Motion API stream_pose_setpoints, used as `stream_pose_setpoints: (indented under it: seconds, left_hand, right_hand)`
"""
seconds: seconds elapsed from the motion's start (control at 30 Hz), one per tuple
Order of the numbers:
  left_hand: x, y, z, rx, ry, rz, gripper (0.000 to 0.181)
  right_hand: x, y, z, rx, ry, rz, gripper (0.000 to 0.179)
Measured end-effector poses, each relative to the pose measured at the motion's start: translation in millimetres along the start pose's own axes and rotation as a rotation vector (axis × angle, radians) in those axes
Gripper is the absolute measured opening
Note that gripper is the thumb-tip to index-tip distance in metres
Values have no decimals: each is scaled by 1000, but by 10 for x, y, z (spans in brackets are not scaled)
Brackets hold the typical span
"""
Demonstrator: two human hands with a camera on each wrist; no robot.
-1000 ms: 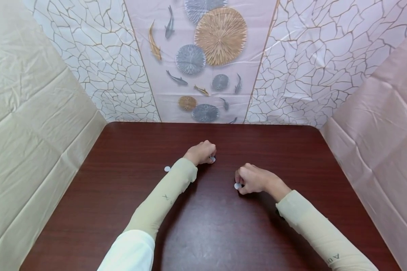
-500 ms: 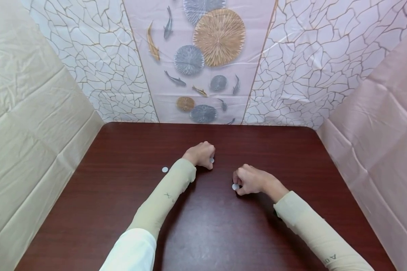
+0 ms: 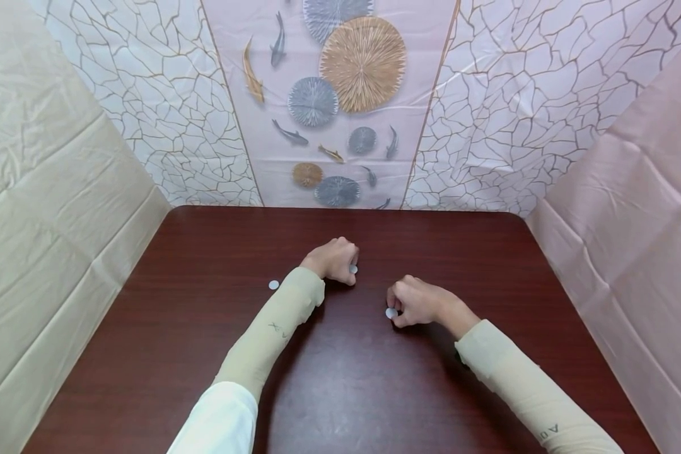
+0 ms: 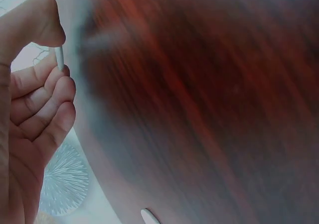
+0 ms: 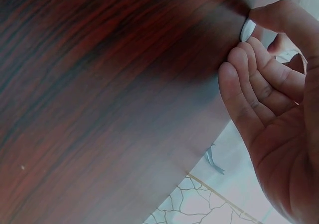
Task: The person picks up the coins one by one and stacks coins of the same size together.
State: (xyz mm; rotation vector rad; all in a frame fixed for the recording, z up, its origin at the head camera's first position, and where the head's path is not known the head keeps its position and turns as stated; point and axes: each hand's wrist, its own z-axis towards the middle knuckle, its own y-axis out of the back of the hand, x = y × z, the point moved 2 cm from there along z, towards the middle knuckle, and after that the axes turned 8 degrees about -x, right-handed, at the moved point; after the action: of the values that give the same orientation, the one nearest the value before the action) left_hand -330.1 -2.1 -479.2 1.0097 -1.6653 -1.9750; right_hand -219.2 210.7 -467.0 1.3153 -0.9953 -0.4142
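In the head view my left hand (image 3: 333,260) is near the middle of the table, pinching a small white disc (image 3: 353,269) between thumb and fingers. The left wrist view has that disc (image 4: 60,58) edge-on under the thumb tip. Closer and to the right, my right hand (image 3: 422,301) grips a second white disc (image 3: 391,313). Seen from the right wrist, this disc (image 5: 246,30) stands tilted between thumb and fingertips. A third white disc (image 3: 273,285) lies on the table left of the left forearm. What the discs are made for cannot be told.
The dark red-brown wooden table (image 3: 340,391) has rounded far corners. Behind it hangs a patterned backdrop (image 3: 471,157) with fish and round motifs. Pale cloth walls (image 3: 51,208) stand at both sides.
My left thumb has shifted slightly nearer to me against its disc. The right hand keeps its grip. The whole head view has drifted a little left across the frame.
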Motion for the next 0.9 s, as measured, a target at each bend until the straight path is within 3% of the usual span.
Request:
stream_pose_setpoints:
  seconds: [0.33, 0.9]
  left_hand:
    - [-80, 66, -90, -50, -15, -66, 18]
    - [-312, 189, -277, -77, -4, -73, 19]
  right_hand:
    - [-9, 1, 6, -20, 28, -2, 14]
    - [-3, -2, -2, -9, 11, 15, 9]
